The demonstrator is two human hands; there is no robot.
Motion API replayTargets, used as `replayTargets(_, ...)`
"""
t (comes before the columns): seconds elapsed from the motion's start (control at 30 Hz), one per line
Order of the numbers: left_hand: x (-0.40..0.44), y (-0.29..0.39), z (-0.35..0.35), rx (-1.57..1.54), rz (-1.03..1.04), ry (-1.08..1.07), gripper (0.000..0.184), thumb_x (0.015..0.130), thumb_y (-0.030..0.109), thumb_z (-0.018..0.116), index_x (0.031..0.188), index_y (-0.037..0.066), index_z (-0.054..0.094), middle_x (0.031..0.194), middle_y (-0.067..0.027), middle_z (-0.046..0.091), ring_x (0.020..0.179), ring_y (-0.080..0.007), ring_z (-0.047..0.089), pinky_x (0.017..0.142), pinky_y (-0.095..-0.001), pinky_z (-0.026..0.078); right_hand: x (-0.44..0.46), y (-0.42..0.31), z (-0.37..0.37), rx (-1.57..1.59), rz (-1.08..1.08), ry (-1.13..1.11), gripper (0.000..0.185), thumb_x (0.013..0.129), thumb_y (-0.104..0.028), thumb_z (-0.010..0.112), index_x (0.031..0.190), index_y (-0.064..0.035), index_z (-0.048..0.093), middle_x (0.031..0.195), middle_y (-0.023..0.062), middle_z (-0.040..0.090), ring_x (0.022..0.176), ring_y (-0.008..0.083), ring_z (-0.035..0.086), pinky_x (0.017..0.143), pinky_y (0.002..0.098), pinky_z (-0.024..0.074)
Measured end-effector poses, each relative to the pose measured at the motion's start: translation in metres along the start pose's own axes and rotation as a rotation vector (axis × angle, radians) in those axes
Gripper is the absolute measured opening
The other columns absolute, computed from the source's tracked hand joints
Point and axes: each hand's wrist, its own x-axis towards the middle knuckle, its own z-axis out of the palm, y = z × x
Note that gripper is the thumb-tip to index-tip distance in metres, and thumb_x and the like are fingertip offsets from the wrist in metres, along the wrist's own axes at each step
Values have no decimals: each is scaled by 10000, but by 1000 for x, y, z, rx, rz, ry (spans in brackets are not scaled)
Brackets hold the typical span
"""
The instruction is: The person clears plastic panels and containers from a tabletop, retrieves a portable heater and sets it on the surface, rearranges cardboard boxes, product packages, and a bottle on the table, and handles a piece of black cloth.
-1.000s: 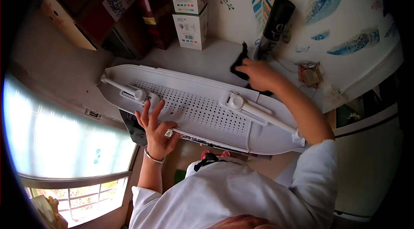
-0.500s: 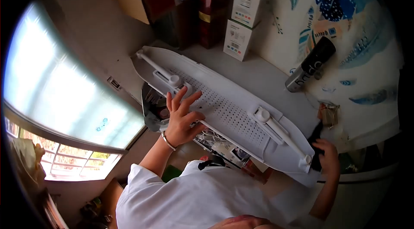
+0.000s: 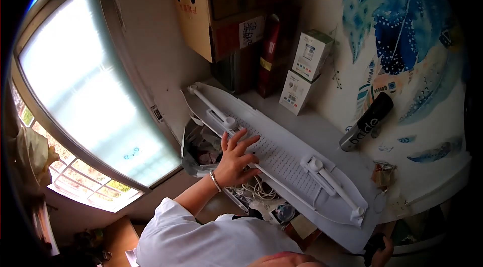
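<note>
Head cam: L hand point(image 3: 234, 165) ctr, fingers splayed on wht tray point(image 3: 282, 155); R hand point(image 3: 384, 253) btm R, fingers round blk cloth point(image 3: 373, 242).

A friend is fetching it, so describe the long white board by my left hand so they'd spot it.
Find the feather-patterned wall, then the grey tabletop below it. The long white board lies slantwise there, your left hand at its near edge. Unlike the stacked white boxes behind it, it has a perforated middle and a bar near each end.
</note>
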Motion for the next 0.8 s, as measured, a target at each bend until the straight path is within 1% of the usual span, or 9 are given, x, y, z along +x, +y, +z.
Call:
replayTargets(0.03,1,2,-1,-10,-6,-3,209,750,349,734,808,176,632,1380,-96,470,1369,-386,250,1075,-600,3,-3,3,1,50,2,75,314,792,31,596,1090,-34,671,1119,195,642,1021,365,604,902,394,467)
replayTargets(0.07,1,3,-2,-20,-9,-8,207,739,331,744,812,173,633,1380,-94,466,1372,-385,245,1072,-605,2,-2,8,1,116,-28,96,373,779,88,542,1123,-15,643,1137,194,627,1036,366,595,912,402,459)
replayTargets(0.17,1,0,2,-7,-5,-4,213,732,333,750,810,173,633,1383,-95,465,1372,-384,246,1069,-609,11,17,60,28,264,128,221,511,760,151,483,1239,-9,564,1231,199,566,1165,331,514,1036,417,360)
replayTargets(0.23,2,1,1,6,0,-7,218,726,330,755,808,170,633,1380,-95,468,1372,-384,247,1067,-612,16,23,43,16,236,-25,298,510,782,156,455,1254,-10,558,1278,192,540,1204,318,493,1035,412,366)
replayTargets(0.3,2,2,0,21,2,-13,222,728,343,751,804,169,636,1374,-101,475,1370,-390,250,1067,-614,20,33,3,-3,188,-165,380,544,733,150,436,1245,10,553,1283,193,526,1195,336,495,1023,419,366)
replayTargets(0.4,0,1,1,53,-4,-15,242,726,374,738,794,164,638,1358,-116,488,1362,-404,261,1069,-613,33,54,-50,-19,271,-375,364,547,729,133,450,1250,2,558,1287,195,525,1203,343,491,1027,414,357)
replayTargets(0.5,-2,2,2,42,-11,-10,222,695,308,758,803,160,632,1365,-102,484,1356,-392,279,1071,-609,37,77,-102,-30,270,-597,290,535,722,119,460,1236,9,562,1263,202,534,1184,360,501,1021,399,362)
replayTargets(0.67,-5,2,6,74,-22,-14,216,700,297,737,804,135,639,1361,-118,488,1366,-393,270,1089,-577,53,104,-165,-31,278,-676,129,517,702,151,518,1188,-10,591,1233,186,561,1126,354,552,963,381,428)
replayTargets(0.8,-7,5,4,76,-29,-24,271,726,374,719,796,128,629,1368,-134,480,1372,-399,262,1082,-577,55,124,-181,-10,193,-699,21,507,697,137,561,1172,-34,607,1214,159,575,1073,348,572,918,381,459)
